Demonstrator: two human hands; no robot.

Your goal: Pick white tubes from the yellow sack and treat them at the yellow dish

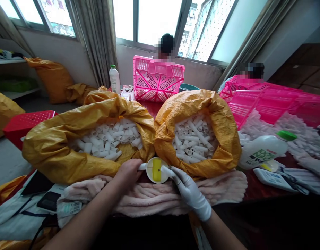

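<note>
My bare left hand (128, 172) is closed on a short white plastic tube (142, 166) at the left side of a small round dish. The dish (149, 170) is white, with a yellow sponge-like pad (156, 170) in it that has a dark spot. On the dish's right, my right hand (188, 191) in a white glove pinches another white tube (165, 171), whose end is over the pad. Behind the hands stand two open yellow woven sacks, the left sack (53, 146) and the right sack (228, 139), both holding many white tubes.
A pink fluffy towel (149, 199) lies along the table's front edge. To the right are a white bottle with a green cap (264, 151) and pink baskets (269, 100). A pink crate (158, 81) stands behind, a red basket (27, 123) at left. Two people sit beyond.
</note>
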